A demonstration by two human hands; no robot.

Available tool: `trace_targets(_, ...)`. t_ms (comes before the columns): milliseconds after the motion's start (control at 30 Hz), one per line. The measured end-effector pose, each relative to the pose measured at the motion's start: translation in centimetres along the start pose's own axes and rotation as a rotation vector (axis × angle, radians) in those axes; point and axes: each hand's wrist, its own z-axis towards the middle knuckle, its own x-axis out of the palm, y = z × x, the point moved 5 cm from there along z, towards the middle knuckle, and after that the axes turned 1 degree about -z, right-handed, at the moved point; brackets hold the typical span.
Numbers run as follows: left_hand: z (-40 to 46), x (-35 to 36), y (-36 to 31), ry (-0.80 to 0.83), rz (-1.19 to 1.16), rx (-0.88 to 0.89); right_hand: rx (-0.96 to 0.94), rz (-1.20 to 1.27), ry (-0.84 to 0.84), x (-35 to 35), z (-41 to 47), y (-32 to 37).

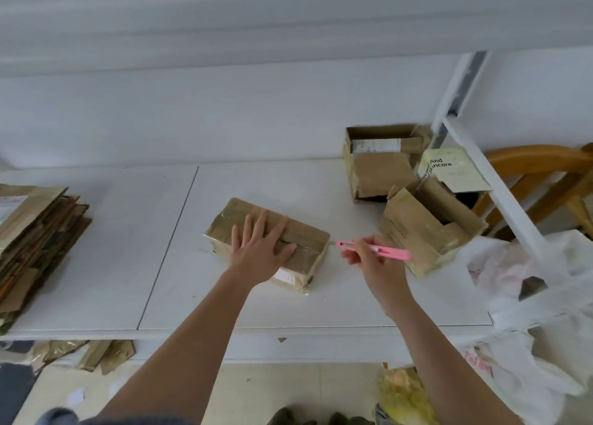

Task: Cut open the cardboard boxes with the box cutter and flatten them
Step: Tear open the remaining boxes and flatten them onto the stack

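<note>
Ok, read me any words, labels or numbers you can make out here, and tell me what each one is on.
"...And Skincare": on the pale yellow flap of the open box at right; the word before it is cut off.
White label in the far open box: too blurred.
Print on the near open box: too small.
Label on the flattened cardboard stack: unreadable.

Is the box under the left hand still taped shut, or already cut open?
Shut. The taped box has its top flaps closed flat under the left hand; the box cutter is off to its side.
</note>
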Motion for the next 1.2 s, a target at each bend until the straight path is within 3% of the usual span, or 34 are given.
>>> trace_targets(67,0.2,1.5,0.9,0.15,-0.061,-0.045,0.038,0.038,-0.038,-0.2,0.2,-0.8)
trace_targets(167,0.3,2.4,1.6,0.229,-0.03,-0.051,0.083,0.156,-0.122,-0.1,0.1,-1.8)
trace_targets(367,0.7,2.6,1.7,0.158,-0.102,-0.111,0.047,0.369,-0.21,2.5,-0.4,-1.9)
trace_targets(567,0.9,2.8,1.3,0.137,-0.186,-0.153,0.079,0.424,-0.259,4.5,-0.5,-2.5)
trace_targets(733,1.0,2.3,1.9,0.266,-0.245,-0.11,0.112,0.467,-0.282,5.5,-0.8,-3.2)
trace_targets(933,1.3,2.6,1.7,0.167,-0.204,-0.173,0.131,0.488,-0.306,5.7,1.1,-2.2)
trace_targets(1200,1.3,2.6,1.6,0.216,-0.209,-0.173,0.125,0.468,-0.261,6.0,1.5,-3.3)
